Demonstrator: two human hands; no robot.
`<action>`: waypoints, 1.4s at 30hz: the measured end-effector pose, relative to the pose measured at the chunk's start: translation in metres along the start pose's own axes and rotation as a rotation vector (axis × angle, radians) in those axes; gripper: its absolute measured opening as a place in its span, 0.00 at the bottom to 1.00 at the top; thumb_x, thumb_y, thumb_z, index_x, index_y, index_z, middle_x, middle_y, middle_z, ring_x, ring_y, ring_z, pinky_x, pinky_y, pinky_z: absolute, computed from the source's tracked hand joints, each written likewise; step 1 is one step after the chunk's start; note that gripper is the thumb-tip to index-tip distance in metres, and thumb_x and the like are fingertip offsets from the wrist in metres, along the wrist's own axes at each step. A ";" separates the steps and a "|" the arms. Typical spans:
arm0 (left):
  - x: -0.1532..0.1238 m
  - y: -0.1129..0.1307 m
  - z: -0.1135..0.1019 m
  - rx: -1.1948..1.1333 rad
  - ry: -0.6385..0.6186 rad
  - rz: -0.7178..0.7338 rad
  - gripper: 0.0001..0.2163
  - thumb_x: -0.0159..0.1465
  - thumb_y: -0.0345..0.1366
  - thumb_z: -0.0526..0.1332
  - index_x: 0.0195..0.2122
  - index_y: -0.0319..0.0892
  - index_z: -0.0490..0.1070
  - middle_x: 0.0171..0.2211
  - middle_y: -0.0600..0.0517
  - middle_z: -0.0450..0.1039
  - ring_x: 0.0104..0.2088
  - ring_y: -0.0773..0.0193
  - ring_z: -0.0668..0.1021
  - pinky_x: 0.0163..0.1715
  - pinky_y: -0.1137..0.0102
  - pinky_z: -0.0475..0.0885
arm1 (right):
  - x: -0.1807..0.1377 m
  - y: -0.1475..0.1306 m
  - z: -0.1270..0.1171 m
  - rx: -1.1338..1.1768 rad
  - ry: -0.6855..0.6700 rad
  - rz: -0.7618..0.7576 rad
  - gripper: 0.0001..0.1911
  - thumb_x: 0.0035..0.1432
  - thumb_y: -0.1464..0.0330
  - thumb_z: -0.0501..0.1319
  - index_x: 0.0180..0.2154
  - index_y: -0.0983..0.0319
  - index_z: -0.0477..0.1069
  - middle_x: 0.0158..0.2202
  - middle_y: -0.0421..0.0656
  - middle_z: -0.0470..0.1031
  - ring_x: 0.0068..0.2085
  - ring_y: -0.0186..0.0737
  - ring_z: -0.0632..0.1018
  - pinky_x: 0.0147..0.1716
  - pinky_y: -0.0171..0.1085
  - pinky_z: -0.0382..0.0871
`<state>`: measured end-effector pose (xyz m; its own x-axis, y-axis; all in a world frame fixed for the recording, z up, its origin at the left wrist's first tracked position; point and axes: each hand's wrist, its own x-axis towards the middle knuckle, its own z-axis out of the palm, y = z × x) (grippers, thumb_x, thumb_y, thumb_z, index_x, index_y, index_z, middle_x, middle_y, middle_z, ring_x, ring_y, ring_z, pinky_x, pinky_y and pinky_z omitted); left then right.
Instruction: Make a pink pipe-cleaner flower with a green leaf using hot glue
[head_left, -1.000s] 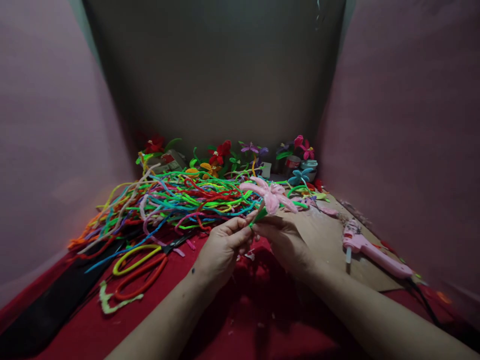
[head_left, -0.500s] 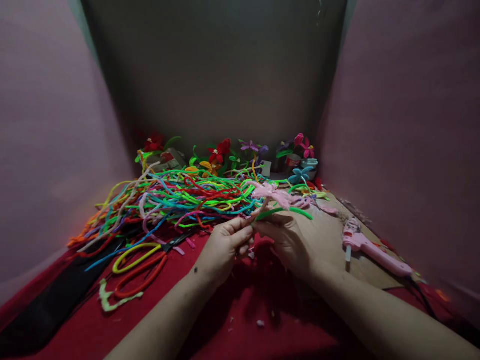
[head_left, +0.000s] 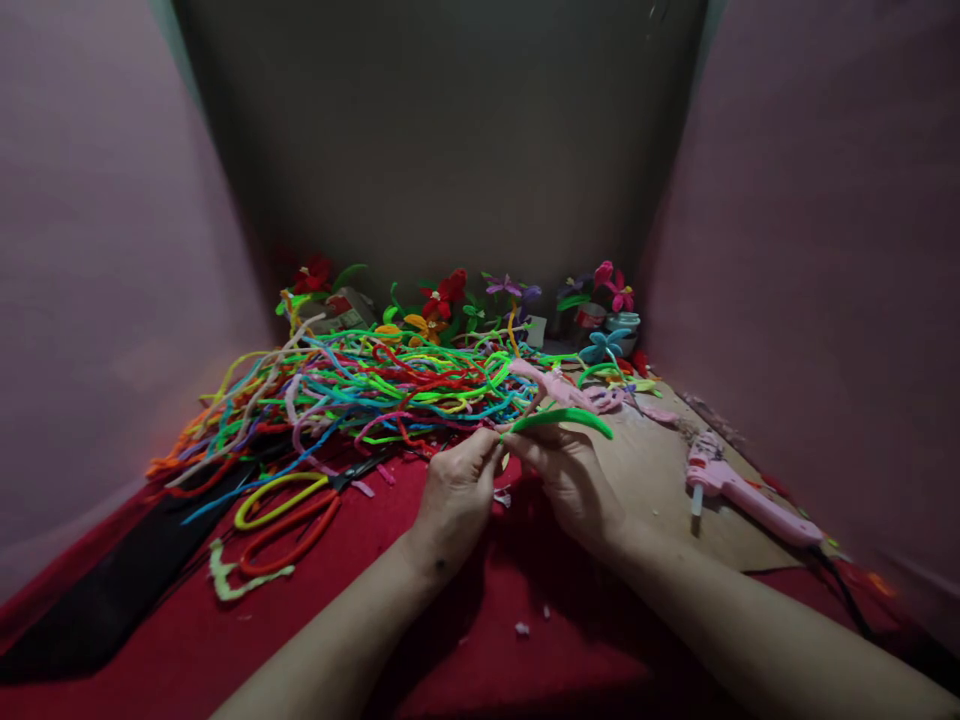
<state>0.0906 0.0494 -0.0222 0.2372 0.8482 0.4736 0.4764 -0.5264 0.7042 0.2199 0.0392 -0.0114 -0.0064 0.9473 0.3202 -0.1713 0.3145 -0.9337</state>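
Head view: my left hand (head_left: 456, 492) had its fingers pinched on the pink flower (head_left: 553, 386) low on its stem. My right hand (head_left: 576, 488) had its fingers closed on the green leaf (head_left: 568, 418) near its base. Flower was up off the red surface (head_left: 540, 670), by the fuzzy stems' (head_left: 375, 390) right end. Scissors (head_left: 300, 532) lay left; glue gun (head_left: 757, 505) lay right, on cardboard (head_left: 652, 510).

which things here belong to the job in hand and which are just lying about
Belong:
pink flower and green strip, held between left hand and right hand
likely scissors, glue gun and fuzzy strands, none held

Seemingly just lying about:
pale green scrap
pink fluff
blue flower
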 end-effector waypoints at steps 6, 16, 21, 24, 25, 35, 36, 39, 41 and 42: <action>0.006 0.010 -0.004 -0.474 -0.082 -0.300 0.08 0.59 0.36 0.56 0.25 0.39 0.68 0.18 0.58 0.60 0.18 0.74 0.61 0.19 0.77 0.56 | 0.001 0.013 -0.007 -0.007 -0.025 0.014 0.07 0.51 0.67 0.62 0.32 0.59 0.77 0.28 0.39 0.74 0.31 0.36 0.70 0.35 0.36 0.64; 0.009 0.009 -0.013 -1.065 -0.402 -0.498 0.09 0.59 0.38 0.60 0.26 0.37 0.66 0.14 0.60 0.59 0.11 0.81 0.52 0.14 0.79 0.47 | 0.007 0.010 -0.012 0.208 -0.097 0.071 0.08 0.47 0.68 0.66 0.33 0.57 0.79 0.32 0.38 0.75 0.36 0.36 0.72 0.41 0.37 0.65; 0.007 0.008 -0.018 -1.238 -0.572 -0.547 0.07 0.58 0.36 0.62 0.29 0.39 0.65 0.12 0.64 0.53 0.11 0.80 0.46 0.12 0.80 0.47 | 0.013 0.005 -0.023 0.167 -0.320 0.108 0.09 0.46 0.67 0.67 0.34 0.58 0.79 0.35 0.41 0.76 0.39 0.39 0.74 0.43 0.40 0.66; 0.006 0.004 -0.018 -1.262 -0.624 -0.554 0.09 0.57 0.37 0.63 0.26 0.39 0.64 0.12 0.63 0.54 0.11 0.80 0.46 0.12 0.80 0.48 | 0.015 0.001 -0.026 0.143 -0.379 0.131 0.11 0.46 0.65 0.66 0.35 0.59 0.79 0.33 0.42 0.77 0.39 0.41 0.75 0.45 0.42 0.66; 0.006 0.003 -0.018 -1.259 -0.638 -0.554 0.10 0.57 0.37 0.62 0.25 0.38 0.63 0.11 0.63 0.53 0.11 0.80 0.46 0.12 0.79 0.48 | 0.015 0.000 -0.026 0.149 -0.391 0.139 0.12 0.47 0.65 0.66 0.36 0.59 0.79 0.33 0.41 0.77 0.38 0.41 0.75 0.45 0.43 0.66; 0.004 0.011 -0.010 -0.297 -0.195 -0.197 0.09 0.61 0.36 0.54 0.25 0.39 0.65 0.20 0.54 0.66 0.19 0.72 0.67 0.21 0.75 0.60 | 0.006 0.015 -0.013 0.248 -0.059 0.154 0.09 0.47 0.68 0.65 0.34 0.61 0.78 0.31 0.41 0.76 0.34 0.38 0.73 0.37 0.39 0.66; 0.001 0.009 -0.007 -0.111 -0.109 -0.088 0.08 0.61 0.35 0.54 0.28 0.39 0.67 0.23 0.52 0.69 0.23 0.68 0.70 0.24 0.74 0.62 | 0.005 0.016 -0.012 0.227 -0.028 0.151 0.09 0.46 0.68 0.66 0.33 0.62 0.78 0.31 0.41 0.76 0.33 0.37 0.72 0.36 0.38 0.66; -0.005 0.001 0.000 0.229 -0.014 0.105 0.08 0.62 0.32 0.52 0.34 0.39 0.70 0.29 0.47 0.73 0.29 0.63 0.74 0.30 0.71 0.64 | 0.003 0.014 -0.008 0.188 0.014 0.133 0.08 0.46 0.66 0.66 0.31 0.61 0.77 0.30 0.40 0.75 0.32 0.36 0.72 0.37 0.38 0.65; -0.005 -0.001 0.000 0.263 -0.018 0.113 0.09 0.62 0.31 0.51 0.35 0.40 0.70 0.28 0.48 0.74 0.28 0.64 0.74 0.29 0.72 0.64 | 0.003 0.013 -0.006 0.189 -0.010 0.119 0.08 0.47 0.65 0.65 0.31 0.60 0.77 0.30 0.40 0.75 0.33 0.37 0.72 0.40 0.39 0.64; -0.004 0.000 -0.001 0.233 -0.025 0.092 0.09 0.62 0.31 0.50 0.34 0.40 0.70 0.27 0.50 0.73 0.27 0.65 0.73 0.28 0.73 0.63 | 0.003 0.012 -0.005 0.183 -0.023 0.110 0.08 0.48 0.64 0.65 0.31 0.60 0.77 0.30 0.40 0.75 0.34 0.38 0.73 0.41 0.39 0.64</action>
<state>0.0889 0.0463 -0.0238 0.3077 0.8003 0.5147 0.6335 -0.5759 0.5168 0.2229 0.0461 -0.0227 -0.0569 0.9730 0.2236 -0.3440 0.1912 -0.9193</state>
